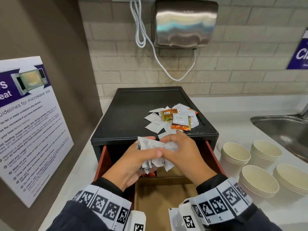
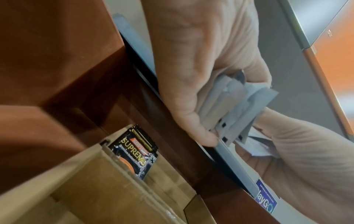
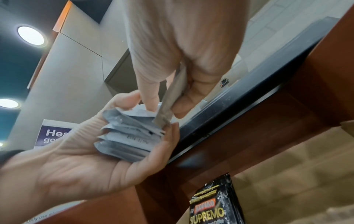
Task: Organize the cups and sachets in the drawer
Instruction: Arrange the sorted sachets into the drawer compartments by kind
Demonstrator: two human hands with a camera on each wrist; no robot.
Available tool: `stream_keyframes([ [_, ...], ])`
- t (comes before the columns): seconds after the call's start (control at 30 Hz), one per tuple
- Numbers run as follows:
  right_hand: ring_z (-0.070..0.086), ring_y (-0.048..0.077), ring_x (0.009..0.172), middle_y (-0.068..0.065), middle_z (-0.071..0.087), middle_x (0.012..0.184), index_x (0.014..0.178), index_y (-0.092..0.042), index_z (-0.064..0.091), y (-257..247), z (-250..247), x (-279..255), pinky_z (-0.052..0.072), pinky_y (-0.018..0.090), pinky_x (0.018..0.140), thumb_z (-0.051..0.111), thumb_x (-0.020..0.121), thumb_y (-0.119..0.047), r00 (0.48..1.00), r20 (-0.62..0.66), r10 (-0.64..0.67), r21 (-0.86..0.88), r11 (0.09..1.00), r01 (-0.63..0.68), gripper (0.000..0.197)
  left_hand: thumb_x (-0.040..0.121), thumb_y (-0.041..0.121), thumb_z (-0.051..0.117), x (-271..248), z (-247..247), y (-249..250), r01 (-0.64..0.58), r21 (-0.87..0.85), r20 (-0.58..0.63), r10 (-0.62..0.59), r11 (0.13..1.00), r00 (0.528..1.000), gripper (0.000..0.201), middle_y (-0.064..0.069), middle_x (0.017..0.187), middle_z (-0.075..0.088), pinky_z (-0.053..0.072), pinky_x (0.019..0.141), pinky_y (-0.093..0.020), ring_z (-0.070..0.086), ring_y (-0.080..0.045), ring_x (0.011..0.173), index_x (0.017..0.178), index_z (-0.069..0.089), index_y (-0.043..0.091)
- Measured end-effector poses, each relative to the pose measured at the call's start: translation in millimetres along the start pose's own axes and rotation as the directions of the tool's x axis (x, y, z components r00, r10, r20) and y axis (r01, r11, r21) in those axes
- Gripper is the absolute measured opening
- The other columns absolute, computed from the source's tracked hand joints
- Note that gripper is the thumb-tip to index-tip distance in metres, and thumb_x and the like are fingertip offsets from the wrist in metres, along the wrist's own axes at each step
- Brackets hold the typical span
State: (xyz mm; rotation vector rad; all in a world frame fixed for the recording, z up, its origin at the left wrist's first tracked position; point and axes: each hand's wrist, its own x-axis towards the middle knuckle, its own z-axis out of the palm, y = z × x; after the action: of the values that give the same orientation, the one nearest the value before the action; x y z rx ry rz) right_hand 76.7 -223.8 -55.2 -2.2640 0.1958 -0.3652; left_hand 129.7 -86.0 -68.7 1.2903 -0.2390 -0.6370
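Head view, centre of frame: both hands cover most of the white sachet bundle (image 1: pixel 154 153); count not determinable, print on the packets too small to read.

Open drawer (image 1: pixel 164 197): rear part hidden behind left hand (image 1: pixel 133 161) and right hand (image 1: pixel 185 156); front edge covered by the wrist bands at bottom of frame.

Loose sachets (image 1: pixel 173 120) on the black box: overlapping, lower layers hidden.

Right edge: purple sign (image 1: pixel 300 52) and sink (image 1: pixel 283 129) cut off. Left edge: microwave poster (image 1: pixel 30 124) cut off, small print illegible.

Left wrist view, lower centre: black coffee sachet (image 2: pixel 137 153) partly hidden behind a cardboard divider (image 2: pixel 107 171).

Right wrist view, bottom edge: the black coffee sachet (image 3: pixel 214 204) is cropped; the bundle edges are blurred.
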Motion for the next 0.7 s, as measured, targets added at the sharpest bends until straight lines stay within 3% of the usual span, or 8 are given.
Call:
stream_keyframes([
  [0.17, 0.041, 0.015, 0.127, -0.001, 0.049, 0.130, 0.100, -0.033, 0.062, 1, -3, 0, 0.039, 0.028, 0.102, 0.076, 0.075, -0.030, 0.999, 0.046, -0.004, 0.062, 0.998, 0.001, 0.029, 0.075, -0.014, 0.057, 2, 1, -1, -0.030, 0.017, 0.000, 0.030, 0.999, 1.000, 0.050, -0.013, 0.103, 0.065, 0.053, 0.070, -0.038, 0.065, -0.031, 0.092, 0.112, 0.057, 0.020],
  [0.23, 0.044, 0.010, 0.117, -0.007, 0.048, 0.122, 0.098, -0.037, 0.057, 4, -5, 0, 0.040, 0.006, 0.085, 0.070, 0.082, -0.021, 0.998, 0.067, -0.022, 0.143, 0.990, 0.013, 0.026, 0.078, -0.016, 0.050, 2, 1, 0, -0.051, -0.029, -0.032, 0.050, 0.998, 0.998, 0.047, -0.014, 0.102, 0.064, 0.053, 0.066, -0.036, 0.064, -0.031, 0.091, 0.110, 0.057, 0.018],
  [0.27, 0.045, 0.006, 0.110, -0.010, 0.047, 0.118, 0.098, -0.037, 0.057, 6, -7, 0, 0.040, 0.000, 0.077, 0.065, 0.085, -0.013, 0.997, 0.069, -0.028, 0.195, 0.981, 0.015, 0.028, 0.079, -0.017, 0.048, 3, 1, 1, -0.068, -0.062, -0.054, 0.065, 0.996, 0.996, 0.046, -0.014, 0.102, 0.064, 0.053, 0.063, -0.035, 0.063, -0.031, 0.091, 0.109, 0.057, 0.017],
  [0.33, 0.050, 0.004, 0.107, -0.011, 0.048, 0.123, 0.100, -0.040, 0.057, 10, -10, 1, 0.047, 0.007, 0.082, 0.055, 0.087, 0.001, 0.997, 0.069, -0.032, 0.323, 0.946, 0.008, 0.044, 0.080, -0.017, 0.046, 4, -1, 2, -0.108, -0.133, -0.107, 0.094, 0.985, 0.990, 0.046, -0.014, 0.104, 0.064, 0.052, 0.069, -0.038, 0.063, -0.031, 0.094, 0.107, 0.057, 0.017],
  [0.4, 0.058, 0.011, 0.107, -0.007, 0.050, 0.131, 0.104, -0.041, 0.059, 13, -12, 3, 0.055, 0.034, 0.087, 0.052, 0.086, 0.009, 0.996, 0.089, -0.001, 0.458, 0.888, -0.040, 0.054, 0.080, -0.017, 0.046, 5, -4, 4, -0.142, -0.181, -0.155, 0.114, 0.973, 0.981, 0.046, -0.013, 0.106, 0.064, 0.051, 0.075, -0.040, 0.062, -0.032, 0.096, 0.108, 0.056, 0.019],
  [0.43, 0.059, 0.014, 0.108, -0.005, 0.050, 0.132, 0.105, -0.041, 0.060, 13, -12, 4, 0.055, 0.040, 0.087, 0.052, 0.085, 0.010, 0.995, 0.101, 0.013, 0.508, 0.859, -0.063, 0.055, 0.080, -0.016, 0.047, 5, -5, 4, -0.155, -0.198, -0.169, 0.122, 0.968, 0.978, 0.046, -0.013, 0.107, 0.063, 0.051, 0.076, -0.041, 0.062, -0.032, 0.097, 0.108, 0.056, 0.019],
  [0.57, 0.055, 0.017, 0.118, -0.004, 0.052, 0.133, 0.106, -0.042, 0.060, 17, -10, 8, 0.051, 0.044, 0.094, 0.057, 0.083, 0.011, 0.995, 0.098, 0.018, 0.606, 0.792, -0.074, 0.057, 0.080, -0.015, 0.048, 7, -7, 3, -0.187, -0.225, -0.205, 0.141, 0.956, 0.969, 0.045, -0.016, 0.112, 0.062, 0.050, 0.078, -0.042, 0.061, -0.035, 0.104, 0.107, 0.056, 0.019],
  [0.7, 0.059, 0.016, 0.112, -0.002, 0.057, 0.126, 0.108, -0.036, 0.057, 16, -11, 7, 0.051, 0.038, 0.094, 0.057, 0.083, 0.012, 0.994, 0.110, 0.010, 0.709, 0.700, -0.085, 0.053, 0.079, -0.013, 0.050, 8, -7, 3, -0.169, -0.215, -0.186, 0.130, 0.962, 0.974, 0.047, -0.015, 0.113, 0.062, 0.053, 0.075, -0.040, 0.061, -0.034, 0.105, 0.113, 0.054, 0.019],
])
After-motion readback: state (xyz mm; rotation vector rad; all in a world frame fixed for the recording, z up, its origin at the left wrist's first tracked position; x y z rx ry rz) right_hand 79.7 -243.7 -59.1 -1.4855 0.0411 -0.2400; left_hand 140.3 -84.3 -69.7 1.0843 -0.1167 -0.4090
